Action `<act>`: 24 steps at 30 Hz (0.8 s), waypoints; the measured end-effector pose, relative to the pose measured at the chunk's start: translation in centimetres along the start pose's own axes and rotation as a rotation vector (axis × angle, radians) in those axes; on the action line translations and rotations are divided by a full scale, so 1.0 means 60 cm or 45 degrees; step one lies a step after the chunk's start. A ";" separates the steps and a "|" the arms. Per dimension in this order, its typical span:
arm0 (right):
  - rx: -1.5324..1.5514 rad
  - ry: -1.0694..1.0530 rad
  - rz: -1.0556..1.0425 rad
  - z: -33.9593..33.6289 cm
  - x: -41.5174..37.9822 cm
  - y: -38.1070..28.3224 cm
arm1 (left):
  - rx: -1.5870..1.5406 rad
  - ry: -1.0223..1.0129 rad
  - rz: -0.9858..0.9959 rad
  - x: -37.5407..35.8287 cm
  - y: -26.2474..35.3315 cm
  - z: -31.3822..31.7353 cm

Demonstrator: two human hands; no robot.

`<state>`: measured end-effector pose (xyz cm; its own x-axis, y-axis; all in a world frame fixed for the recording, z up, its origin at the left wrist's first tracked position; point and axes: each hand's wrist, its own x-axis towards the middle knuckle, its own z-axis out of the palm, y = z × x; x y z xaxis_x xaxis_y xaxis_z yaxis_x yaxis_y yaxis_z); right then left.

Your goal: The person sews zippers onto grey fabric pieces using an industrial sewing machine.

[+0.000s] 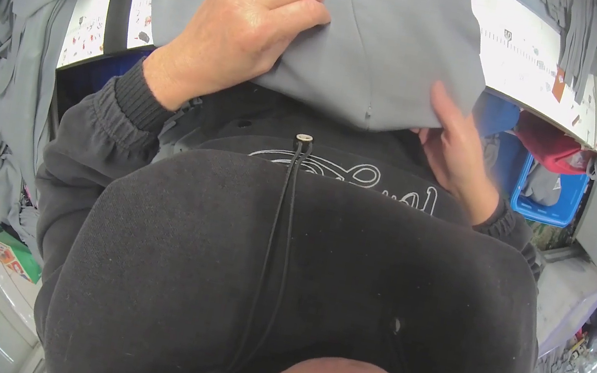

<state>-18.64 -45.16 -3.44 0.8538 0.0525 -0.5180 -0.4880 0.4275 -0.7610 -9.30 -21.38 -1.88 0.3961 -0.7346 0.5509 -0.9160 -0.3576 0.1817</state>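
A smooth grey cloth (397,36) with a seam down its middle lies over the white table and hangs over its near edge. My left hand (251,22) rests on the cloth's left part, fingers curled together against the fabric; whether they pinch it is hidden. At the lower right corner of the cloth is my right hand (459,147), its thumb on top and the other fingers under the edge, gripping the fabric. A small mark shows at the bottom end of the seam, between the two hands.
The white table (530,48) has printed markings and a black strip at left. Grey fabric heaps (21,82) hang at the left. Below the table's right side are a blue basket (551,201) and a red item (553,145). A green bag (11,253) is at lower left.
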 end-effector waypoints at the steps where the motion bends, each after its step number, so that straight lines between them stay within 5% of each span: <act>1: -0.006 0.012 0.003 0.005 -0.001 -0.002 | 0.001 0.003 0.001 0.000 0.000 0.000; 8: 0.041 0.185 0.089 0.027 -0.005 -0.014 | 0.019 0.014 -0.024 -0.001 0.004 0.002; 24: -0.126 -0.095 0.037 -0.016 0.010 0.008 | -0.211 -0.016 -0.027 0.038 -0.001 0.006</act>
<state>-18.55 -45.81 -4.50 0.8484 0.1319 -0.5126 -0.5249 0.3340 -0.7829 -8.34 -23.25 -0.90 0.4153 -0.7353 0.5355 -0.9049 -0.2739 0.3256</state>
